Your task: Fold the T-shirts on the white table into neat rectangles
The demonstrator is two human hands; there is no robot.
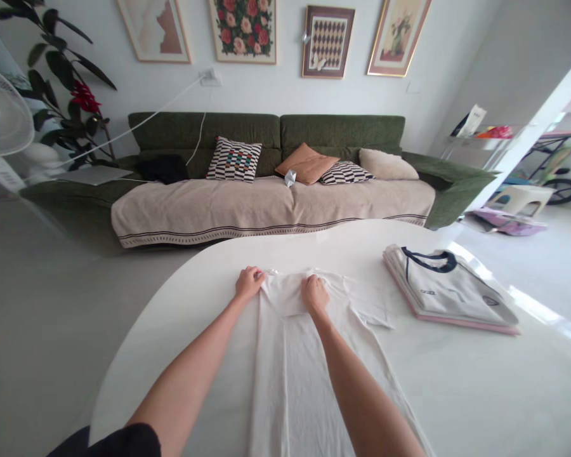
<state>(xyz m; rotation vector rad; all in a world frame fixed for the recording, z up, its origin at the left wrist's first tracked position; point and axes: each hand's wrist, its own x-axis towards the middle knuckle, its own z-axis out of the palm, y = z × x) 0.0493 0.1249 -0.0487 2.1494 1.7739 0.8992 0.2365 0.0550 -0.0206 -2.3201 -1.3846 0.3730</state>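
A white T-shirt (304,355) lies on the white table with its neck end away from me. Its left side is folded inward in a long strip, while the right sleeve (374,304) spreads out flat. With fingers pinched, my left hand (250,282) grips the shirt's far left corner at the shoulder. My right hand (315,292) is closed on the fabric near the collar; its fingertips are partly hidden. Beside the shirt on the right sits a stack of folded shirts (450,285), the top one white with a navy collar, a pink one at the bottom.
The white table (171,355) has a rounded edge. Beyond it stands a green sofa (209,127) with a beige cover and several cushions. A fan (2,114) and a plant (66,70) are at the left. On the right are a stool (521,200) and a rack (485,143).
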